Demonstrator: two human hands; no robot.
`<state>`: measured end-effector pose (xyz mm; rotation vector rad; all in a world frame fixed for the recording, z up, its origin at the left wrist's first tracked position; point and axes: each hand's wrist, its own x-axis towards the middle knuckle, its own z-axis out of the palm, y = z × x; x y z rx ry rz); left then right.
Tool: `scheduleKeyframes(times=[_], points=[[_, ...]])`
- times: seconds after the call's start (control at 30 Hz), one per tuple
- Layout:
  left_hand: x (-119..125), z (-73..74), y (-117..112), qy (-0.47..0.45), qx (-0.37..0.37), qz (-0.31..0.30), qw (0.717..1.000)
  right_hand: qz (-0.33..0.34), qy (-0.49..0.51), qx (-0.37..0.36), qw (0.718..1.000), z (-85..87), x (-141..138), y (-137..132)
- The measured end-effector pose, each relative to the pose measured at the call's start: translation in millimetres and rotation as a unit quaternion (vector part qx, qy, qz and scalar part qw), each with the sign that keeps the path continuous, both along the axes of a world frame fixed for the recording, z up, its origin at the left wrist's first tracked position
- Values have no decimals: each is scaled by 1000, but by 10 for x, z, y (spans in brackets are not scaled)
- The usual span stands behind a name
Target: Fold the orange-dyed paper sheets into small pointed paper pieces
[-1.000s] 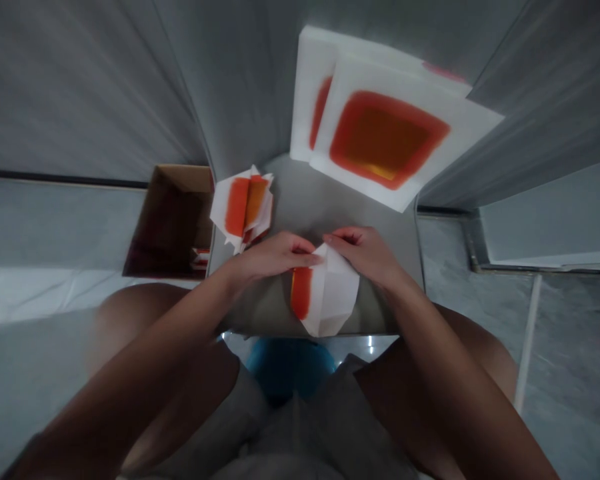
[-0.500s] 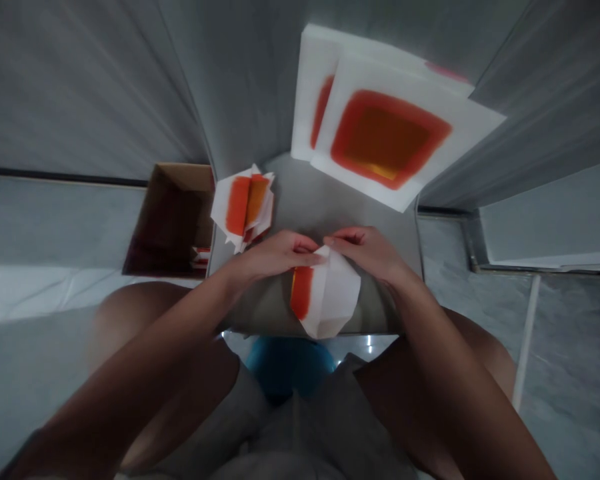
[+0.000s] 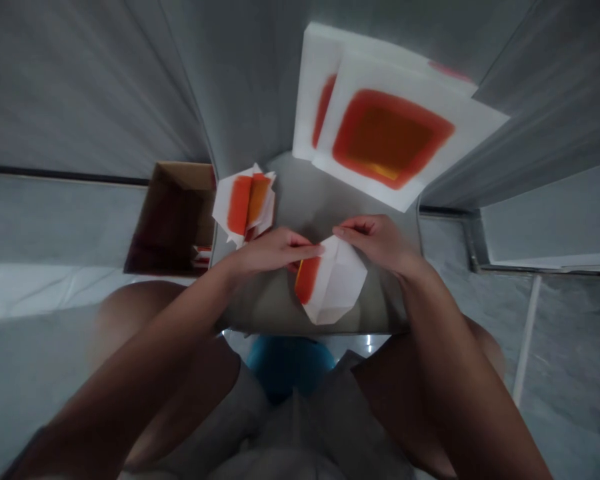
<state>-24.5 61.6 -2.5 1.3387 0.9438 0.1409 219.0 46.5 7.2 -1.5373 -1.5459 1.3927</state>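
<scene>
Between my hands is a folded sheet of paper (image 3: 339, 283), white with an orange-red and gold strip along its left side. My left hand (image 3: 287, 250) pinches its upper left edge, thumb on top. At the paper's top corner, the thumb and fingers of my right hand (image 3: 367, 233) close on the tip. Left of my hands lie several folded papers (image 3: 239, 203) of the same white, orange and gold kind, stacked together. Beyond my hands are flat white sheets (image 3: 393, 137), each with a red-orange square and a gold middle.
A grey surface (image 3: 300, 190) lies under the papers. At its left stands an open cardboard box (image 3: 167, 220) with some red and white pieces inside. Something blue (image 3: 290, 363) is below the near edge, between my knees. Grey draped fabric (image 3: 80, 87) hangs behind.
The folded paper has shifted slightly up and right and turned a little. My right hand has moved up and right with its corner; my left hand keeps its pinch.
</scene>
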Motion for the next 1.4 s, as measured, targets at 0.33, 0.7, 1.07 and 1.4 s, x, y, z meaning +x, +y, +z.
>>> scheduleKeyframes(times=[0.33, 0.7, 1.07, 1.4], points=[[-35, 114, 32, -16, 52, -54, 997, 36, -8, 3, 999, 113, 98, 7], [26, 134, 41, -2, 131, -58, 990, 59, 46, -31, 997, -3, -116, -13], [76, 82, 46, -45, 180, -52, 981, 55, 76, -30, 995, -20, -63, -22], [70, 84, 16, -20, 190, -25, 981, 78, 33, 23, 996, -7, -98, -10]])
